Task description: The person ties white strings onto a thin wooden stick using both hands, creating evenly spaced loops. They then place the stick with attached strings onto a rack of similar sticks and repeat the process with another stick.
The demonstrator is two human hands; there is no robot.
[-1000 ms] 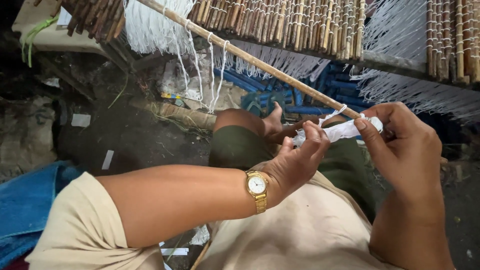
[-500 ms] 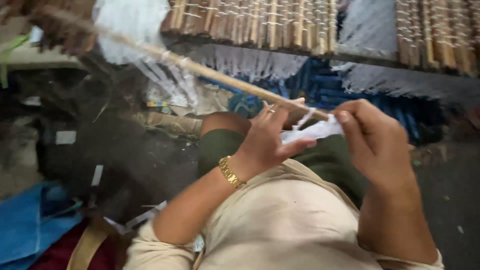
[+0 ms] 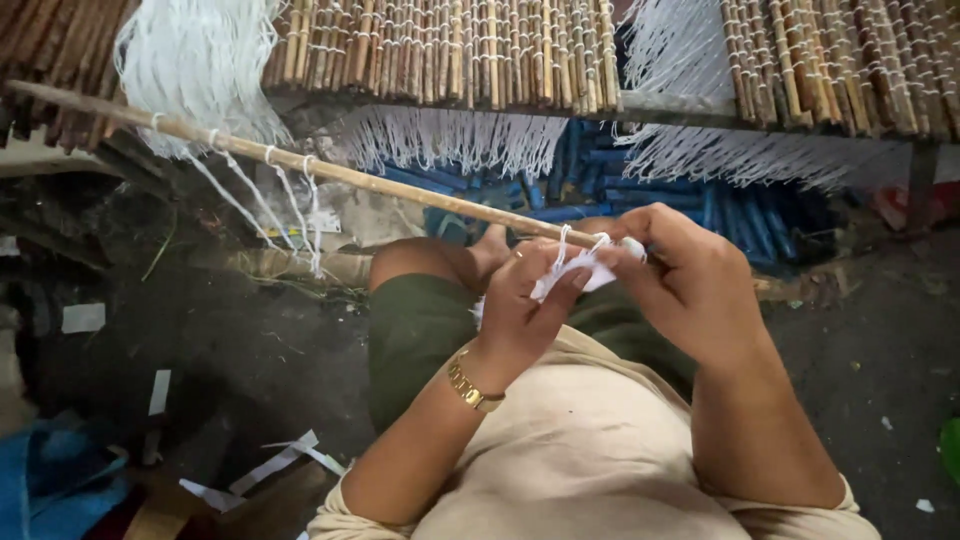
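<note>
- Nearest the camera lies the person's lap, in a beige top and dark green trousers, with both forearms reaching forward over it.
- The left hand (image 3: 525, 300), a gold wristwatch (image 3: 472, 385) on its wrist, is closed in a pinch on the white string (image 3: 572, 268), thumb and fingertips pressed to the strands.
- The right hand (image 3: 690, 280) is curled around the same bundle of string from the other side, fingers bent over it; the two hands almost meet, with the string bunched between them.
- The near end of a long bamboo stick (image 3: 400, 185) sits at the fingertips, where the string loops over it; whether either hand grips the stick itself cannot be told.
- The stick runs away up and to the left, with more white loops tied along it and loose ends hanging down.
- Beyond the hands, a knee and blue rods (image 3: 600, 190) lie on the dark ground.
- Farthest off hangs a woven bamboo mat (image 3: 450, 50) with white fringes beneath.
</note>
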